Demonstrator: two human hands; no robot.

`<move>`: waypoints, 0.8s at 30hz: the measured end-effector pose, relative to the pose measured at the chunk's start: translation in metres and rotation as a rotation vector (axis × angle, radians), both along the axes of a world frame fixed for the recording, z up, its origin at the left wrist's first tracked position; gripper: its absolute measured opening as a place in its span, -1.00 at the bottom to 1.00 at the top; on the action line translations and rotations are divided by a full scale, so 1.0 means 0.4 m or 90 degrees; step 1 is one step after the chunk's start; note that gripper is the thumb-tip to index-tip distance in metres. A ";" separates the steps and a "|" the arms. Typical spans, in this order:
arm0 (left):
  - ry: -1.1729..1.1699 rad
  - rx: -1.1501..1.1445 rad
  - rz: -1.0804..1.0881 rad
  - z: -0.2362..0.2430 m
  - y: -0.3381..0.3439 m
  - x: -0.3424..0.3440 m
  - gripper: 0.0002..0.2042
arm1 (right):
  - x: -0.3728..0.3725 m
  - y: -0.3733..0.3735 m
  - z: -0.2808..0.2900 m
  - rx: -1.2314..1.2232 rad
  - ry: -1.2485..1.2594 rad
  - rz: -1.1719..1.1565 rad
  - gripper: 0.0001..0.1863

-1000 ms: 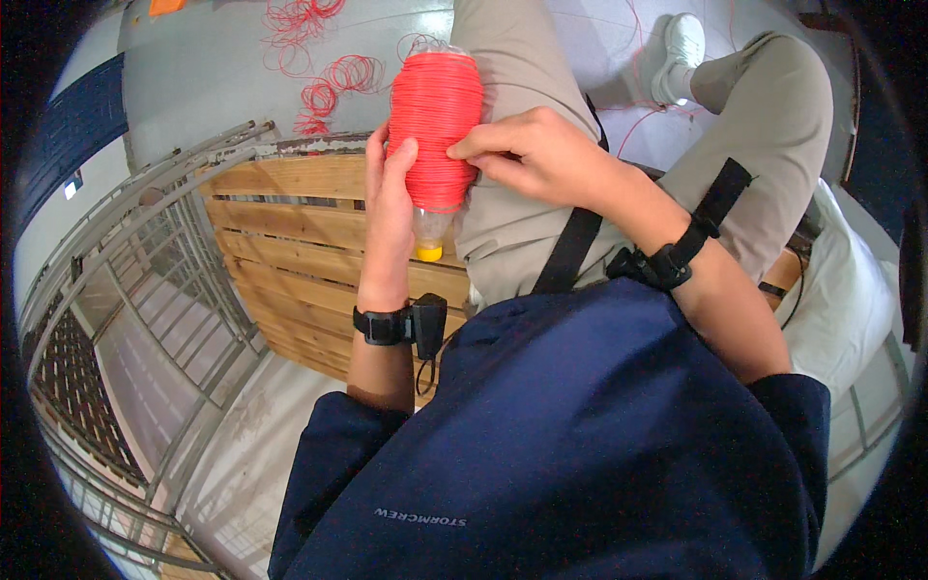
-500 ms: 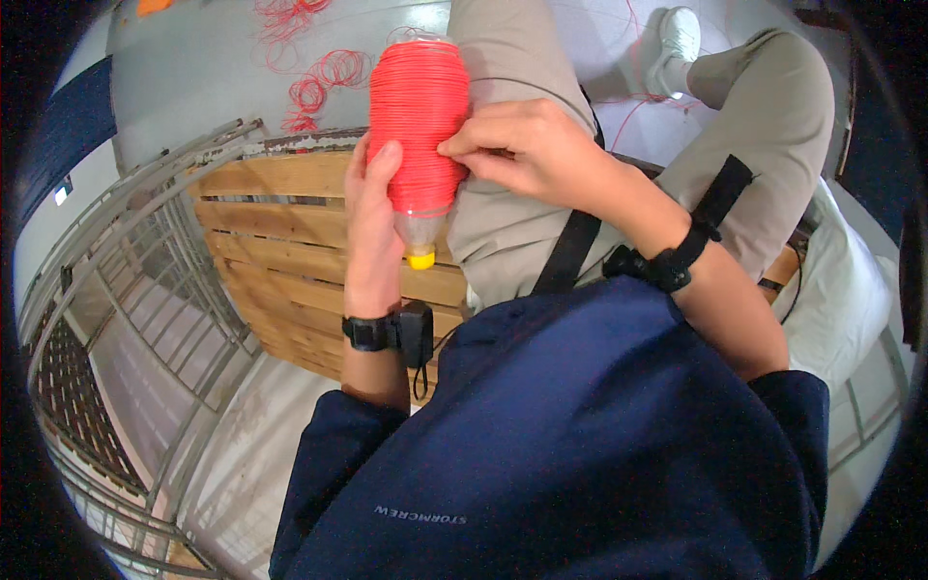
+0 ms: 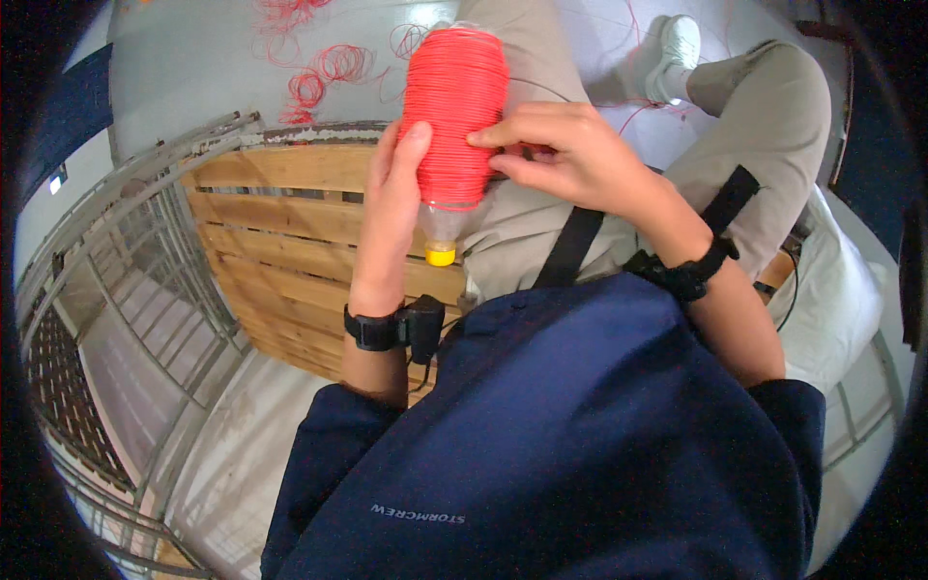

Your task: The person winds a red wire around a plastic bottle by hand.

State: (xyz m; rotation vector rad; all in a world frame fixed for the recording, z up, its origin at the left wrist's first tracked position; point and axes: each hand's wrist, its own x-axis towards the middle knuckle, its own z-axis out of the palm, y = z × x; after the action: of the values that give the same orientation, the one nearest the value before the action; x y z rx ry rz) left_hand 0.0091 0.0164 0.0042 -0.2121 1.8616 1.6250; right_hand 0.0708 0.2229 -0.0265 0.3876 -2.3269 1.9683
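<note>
A clear plastic bottle wound thickly with red cord (image 3: 454,111) is held neck-down, its yellow cap (image 3: 441,256) pointing toward me. My left hand (image 3: 391,208) grips the bottle's left side, thumb up against the cord. My right hand (image 3: 570,155) rests on the right side of the winding, fingers pinching at the cord. Both wrists wear black bands. My beige trousers (image 3: 541,222) lie right under the bottle.
A wooden slatted pallet (image 3: 280,242) sits below my hands, with a metal wire rack (image 3: 126,319) at the left. Loose red cord coils (image 3: 324,72) lie on the grey floor ahead. A white cushion (image 3: 841,300) is at the right.
The bottle has tilted and shifted slightly up and right in my hands; my right fingers have slid across the winding. My left grip stays.
</note>
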 end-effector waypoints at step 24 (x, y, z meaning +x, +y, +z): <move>0.148 -0.036 -0.019 -0.007 -0.011 0.017 -0.34 | -0.030 -0.026 -0.031 -0.004 0.013 0.021 -0.78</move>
State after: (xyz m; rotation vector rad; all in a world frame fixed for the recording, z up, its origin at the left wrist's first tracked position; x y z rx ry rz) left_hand 0.0161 0.0121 0.0015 -0.0206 2.0756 1.6351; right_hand 0.0586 0.2127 -0.0389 0.4456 -2.3156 1.9760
